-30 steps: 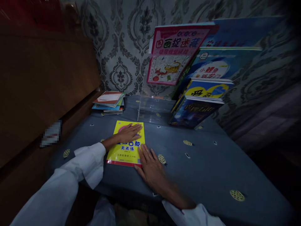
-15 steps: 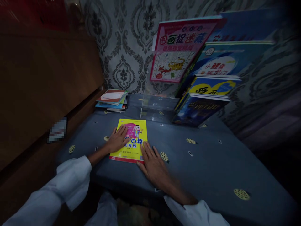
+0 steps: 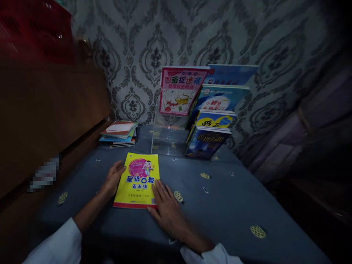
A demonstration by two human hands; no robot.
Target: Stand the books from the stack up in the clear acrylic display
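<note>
Left hand (image 3: 112, 179) shifted to yellow book (image 3: 136, 192) edge, right hand (image 3: 168, 209) opposite

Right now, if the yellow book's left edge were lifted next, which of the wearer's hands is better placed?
Probably the left hand: it is beside the left edge of the yellow book, while the right hand lies at the opposite edge.

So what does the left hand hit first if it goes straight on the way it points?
The left hand would most likely meet the yellow book first, at its left edge toward the top. Fingertips are right at that edge; touching or just short, I can't tell.
</note>
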